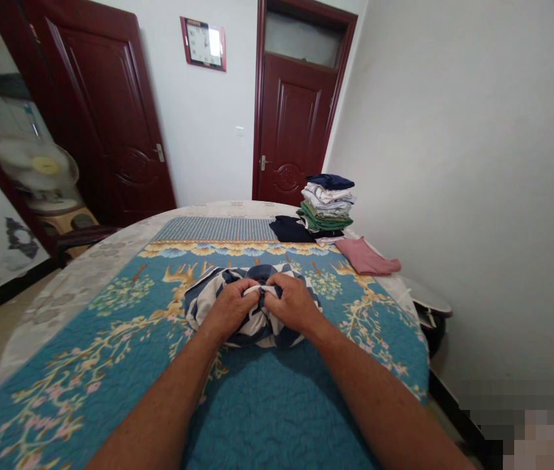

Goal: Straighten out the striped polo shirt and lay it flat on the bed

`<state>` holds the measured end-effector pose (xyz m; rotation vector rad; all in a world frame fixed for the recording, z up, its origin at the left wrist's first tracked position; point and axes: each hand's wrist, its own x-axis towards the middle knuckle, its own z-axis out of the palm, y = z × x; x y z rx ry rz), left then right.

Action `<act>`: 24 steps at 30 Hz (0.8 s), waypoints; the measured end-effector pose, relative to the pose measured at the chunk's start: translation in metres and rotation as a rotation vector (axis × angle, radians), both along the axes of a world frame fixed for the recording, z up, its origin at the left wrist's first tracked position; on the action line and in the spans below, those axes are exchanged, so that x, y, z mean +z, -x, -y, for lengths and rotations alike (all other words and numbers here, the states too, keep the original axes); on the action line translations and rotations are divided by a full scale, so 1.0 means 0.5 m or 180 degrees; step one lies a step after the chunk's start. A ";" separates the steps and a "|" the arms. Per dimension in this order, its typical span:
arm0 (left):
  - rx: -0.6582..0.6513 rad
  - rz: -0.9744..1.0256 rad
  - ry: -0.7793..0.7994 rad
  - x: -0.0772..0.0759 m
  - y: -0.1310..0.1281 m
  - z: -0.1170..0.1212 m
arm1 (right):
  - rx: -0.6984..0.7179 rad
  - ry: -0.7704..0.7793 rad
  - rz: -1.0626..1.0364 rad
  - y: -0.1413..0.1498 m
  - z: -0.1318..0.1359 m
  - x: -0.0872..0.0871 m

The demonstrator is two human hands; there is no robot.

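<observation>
A bunched-up striped shirt, navy and off-white, lies on the blue patterned cloth in the middle of the table. My left hand grips its fabric from the left, thumb pressed toward the centre. Close beside it, my right hand is closed on the same garment, with the thumbs almost meeting. Between the hands the cloth is gathered into folds. A dark round band, perhaps the collar, shows just beyond my fingers. My fingertips are partly hidden in the fabric.
A stack of folded clothes stands at the table's far right, with a dark folded garment beside it. A pink garment hangs slightly over the right edge. A round stool is below, near the wall.
</observation>
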<state>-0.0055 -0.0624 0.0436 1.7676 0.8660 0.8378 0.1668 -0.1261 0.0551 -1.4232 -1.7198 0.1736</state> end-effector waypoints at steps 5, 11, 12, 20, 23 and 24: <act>-0.0261 -0.0235 -0.0309 0.010 0.011 -0.007 | -0.0014 0.0161 0.0054 -0.006 0.002 0.007; -0.0313 -0.0556 -0.0537 0.015 0.023 -0.011 | 0.0007 0.0255 0.0257 -0.007 0.005 0.010; -0.0313 -0.0586 -0.0546 0.014 0.025 -0.012 | 0.0028 0.0250 0.0270 -0.007 0.005 0.010; -0.0324 -0.0499 -0.0885 0.007 0.030 -0.015 | 0.0256 0.0183 0.0202 -0.016 0.002 0.008; -0.0205 -0.0527 -0.0908 0.007 0.022 -0.010 | 0.0297 0.0213 0.0152 -0.018 0.002 0.007; -0.0190 -0.0516 -0.0883 0.007 0.020 -0.008 | 0.0343 0.0232 0.0130 -0.019 0.001 0.006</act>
